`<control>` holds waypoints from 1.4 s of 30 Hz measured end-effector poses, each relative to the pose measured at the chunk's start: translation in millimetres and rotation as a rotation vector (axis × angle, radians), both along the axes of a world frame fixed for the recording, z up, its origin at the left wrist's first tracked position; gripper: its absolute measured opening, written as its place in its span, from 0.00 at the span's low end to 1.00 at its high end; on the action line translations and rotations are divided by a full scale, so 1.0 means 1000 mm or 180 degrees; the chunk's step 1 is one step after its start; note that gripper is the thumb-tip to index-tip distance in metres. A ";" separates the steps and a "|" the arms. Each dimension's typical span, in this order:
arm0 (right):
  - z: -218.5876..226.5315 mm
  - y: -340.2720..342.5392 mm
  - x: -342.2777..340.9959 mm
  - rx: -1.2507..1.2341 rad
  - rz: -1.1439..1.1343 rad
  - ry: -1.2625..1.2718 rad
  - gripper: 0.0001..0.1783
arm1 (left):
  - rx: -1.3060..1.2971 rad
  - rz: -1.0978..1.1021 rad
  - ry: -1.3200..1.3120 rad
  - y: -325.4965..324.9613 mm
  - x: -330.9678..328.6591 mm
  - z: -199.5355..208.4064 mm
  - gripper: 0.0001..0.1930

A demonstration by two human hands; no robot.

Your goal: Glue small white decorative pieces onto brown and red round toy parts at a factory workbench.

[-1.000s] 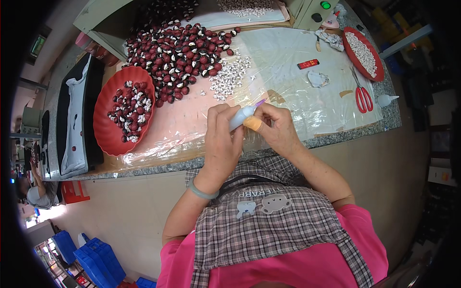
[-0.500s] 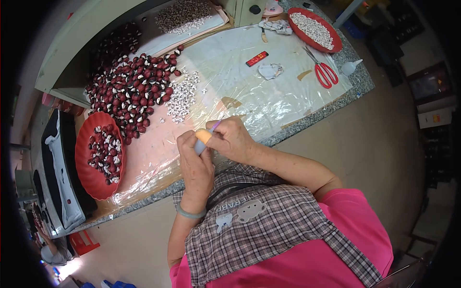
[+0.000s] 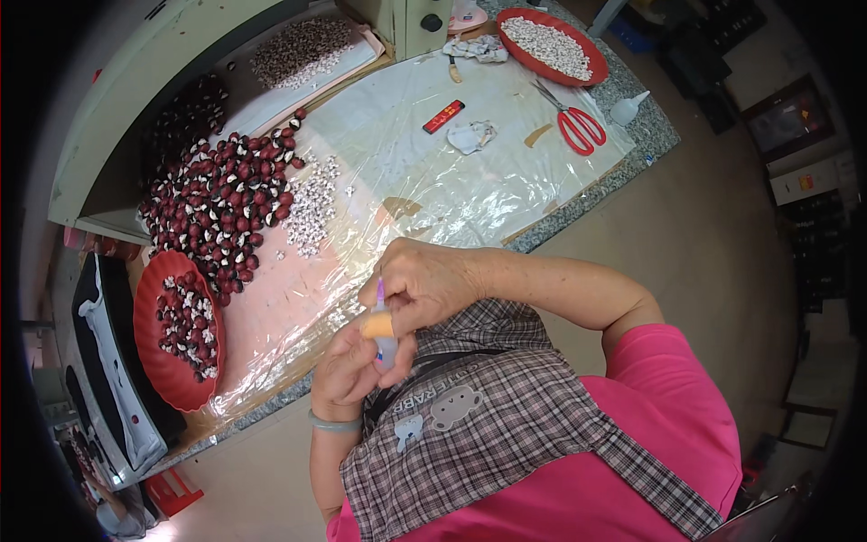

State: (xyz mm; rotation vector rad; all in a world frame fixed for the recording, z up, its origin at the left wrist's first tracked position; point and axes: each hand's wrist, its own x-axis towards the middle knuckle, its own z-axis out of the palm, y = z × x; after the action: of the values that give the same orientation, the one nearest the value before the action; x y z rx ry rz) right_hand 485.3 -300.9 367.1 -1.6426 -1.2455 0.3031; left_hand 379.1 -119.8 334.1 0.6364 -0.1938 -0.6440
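Observation:
Above my lap, my left hand (image 3: 348,366) is wrapped round a small translucent squeeze bottle (image 3: 386,350), its thin purple tip (image 3: 380,291) pointing up. An orange band (image 3: 377,325) crosses the bottle; I cannot tell whether it sits on the bottle or on a finger. My right hand (image 3: 423,285) is right beside the tip with its fingers curled in; whatever they pinch is hidden. Left of my hands, many dark red and black beads (image 3: 230,203) with white parts lie heaped on the plastic-covered table (image 3: 280,298). Small white star-like pieces (image 3: 312,212) lie beside them.
A red scalloped tray (image 3: 149,339) with more beads stands at the left, beside a black box (image 3: 108,289). Far right are red-handled scissors (image 3: 578,131), a white nozzle bottle (image 3: 628,108) and a red dish (image 3: 596,68) of white pieces. A red pack (image 3: 443,116) lies mid-table.
Both hands have moved down, closer to my lap. The bottle has turned more upright, and my right hand has tilted over its tip. The whole view has shifted slightly.

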 end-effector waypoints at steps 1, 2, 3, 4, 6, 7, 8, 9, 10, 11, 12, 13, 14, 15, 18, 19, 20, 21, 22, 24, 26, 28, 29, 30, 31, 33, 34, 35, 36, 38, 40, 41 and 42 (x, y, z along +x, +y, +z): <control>0.009 -0.001 -0.001 -0.0138 -0.0002 0.0035 0.22 | -0.0007 -0.0018 -0.0009 0.000 0.000 -0.001 0.29; 0.014 -0.002 -0.001 -0.0274 -0.0002 0.0071 0.22 | 0.0165 0.0126 -0.0078 0.000 0.000 -0.002 0.29; 0.016 -0.002 -0.001 -0.0238 -0.0272 -0.0057 0.21 | 0.0338 0.0275 -0.0147 0.000 0.000 -0.002 0.30; 0.016 -0.003 -0.001 -0.0236 -0.0273 -0.0065 0.21 | 0.0593 0.0455 -0.0127 -0.001 0.001 0.000 0.28; 0.016 -0.006 -0.003 -0.0156 -0.0807 -0.0137 0.21 | 0.0826 0.0563 -0.0231 -0.004 0.005 0.002 0.26; 0.016 -0.007 -0.006 -0.0249 -0.0870 -0.0071 0.20 | 0.1061 0.0671 -0.0320 -0.004 0.005 0.002 0.24; 0.017 -0.007 -0.007 -0.0238 -0.0853 -0.0062 0.20 | 0.1075 0.0686 -0.0310 -0.004 0.006 0.002 0.24; 0.018 -0.008 -0.009 -0.0261 -0.0915 0.0087 0.19 | 0.1205 0.0700 -0.0428 -0.004 0.006 0.002 0.22; 0.018 -0.008 -0.010 -0.0287 -0.0962 0.0242 0.19 | 0.1338 0.0726 -0.0535 -0.004 0.006 0.002 0.20; 0.018 -0.010 -0.009 -0.0337 -0.0890 0.0259 0.17 | 0.1358 0.0758 -0.0508 -0.005 0.007 0.003 0.20; 0.019 -0.012 -0.007 -0.0376 -0.0863 0.0244 0.16 | 0.1290 0.0720 -0.0478 -0.007 0.009 0.004 0.20; 0.019 -0.014 -0.005 -0.0408 -0.0829 0.0231 0.16 | 0.1230 0.0690 -0.0446 -0.008 0.010 0.005 0.20; 0.017 -0.017 -0.003 -0.0400 -0.0748 0.0163 0.14 | 0.1210 0.0663 -0.0408 -0.009 0.010 0.004 0.20; 0.017 -0.018 -0.001 -0.0420 -0.0618 0.0166 0.14 | 0.1118 0.0598 -0.0434 -0.009 0.009 0.004 0.20; 0.024 -0.022 0.004 -0.0489 -0.0141 0.0891 0.12 | 0.0865 0.0494 -0.0544 -0.012 0.009 0.003 0.28; 0.026 -0.024 0.007 -0.0549 -0.0003 0.1192 0.13 | 0.0774 0.0477 -0.0538 -0.014 0.010 0.005 0.32; 0.022 -0.026 0.010 -0.0540 0.0133 0.1275 0.20 | 0.0775 0.0579 -0.0515 -0.018 0.010 0.011 0.36; 0.024 -0.026 0.007 -0.0539 0.0176 0.1291 0.20 | 0.0789 0.0616 -0.0492 -0.017 0.009 0.009 0.36; 0.026 -0.025 0.006 -0.0512 0.0002 0.1402 0.23 | 0.0853 0.0658 -0.0502 -0.017 0.009 0.005 0.28; 0.032 -0.019 0.002 -0.0376 -0.0168 0.1832 0.15 | 0.0927 0.0742 -0.0484 -0.015 0.008 0.001 0.22; 0.022 -0.015 -0.002 -0.0394 -0.0519 0.1731 0.13 | 0.1121 0.0878 -0.0319 -0.015 0.008 0.000 0.14; 0.017 -0.013 -0.003 -0.0415 -0.0890 0.1443 0.15 | 0.1125 0.0913 -0.0363 -0.014 0.009 -0.002 0.12; 0.017 -0.014 -0.004 -0.0421 -0.0884 0.1446 0.15 | 0.1307 0.0951 -0.0450 -0.014 0.009 -0.001 0.12; 0.017 -0.015 -0.004 -0.0507 -0.0877 0.1384 0.13 | 0.1488 0.0987 -0.0536 -0.013 0.009 -0.001 0.11; 0.017 -0.016 -0.004 -0.0593 -0.0865 0.1323 0.12 | 0.1486 0.0997 -0.0527 -0.013 0.009 -0.002 0.11; 0.022 -0.017 -0.002 -0.0622 -0.0765 0.1191 0.12 | 0.1666 0.0973 -0.0756 -0.013 0.009 -0.004 0.11; 0.024 -0.018 -0.001 -0.0640 -0.0688 0.1054 0.11 | 0.1662 0.0971 -0.0752 -0.014 0.010 -0.004 0.11; 0.021 -0.019 0.003 -0.0643 -0.0691 0.1057 0.11 | 0.1519 0.0932 -0.0683 -0.015 0.010 -0.003 0.11; 0.017 -0.020 0.009 -0.0513 -0.0512 0.0862 0.13 | 0.1376 0.0893 -0.0614 -0.015 0.010 -0.003 0.11; 0.015 -0.021 0.012 -0.0383 -0.0328 0.0671 0.15 | 0.1312 0.0926 -0.0558 -0.016 0.011 0.000 0.11; 0.019 -0.021 0.009 -0.0280 -0.0434 0.1383 0.18 | 0.1249 0.0963 -0.0502 -0.016 0.011 0.000 0.11; 0.023 -0.019 0.006 -0.0282 -0.0429 0.1386 0.18 | 0.1321 0.0986 -0.0490 -0.016 0.011 -0.001 0.11; 0.029 -0.016 0.002 -0.0325 -0.0531 0.1764 0.17 | 0.1393 0.1008 -0.0478 -0.016 0.010 -0.003 0.11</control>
State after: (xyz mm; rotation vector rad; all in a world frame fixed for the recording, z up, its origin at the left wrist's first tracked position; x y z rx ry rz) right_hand 487.2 -317.4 396.5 -1.5879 -0.6814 0.6737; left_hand 389.4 -135.8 331.4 1.1137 -0.0869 -0.3305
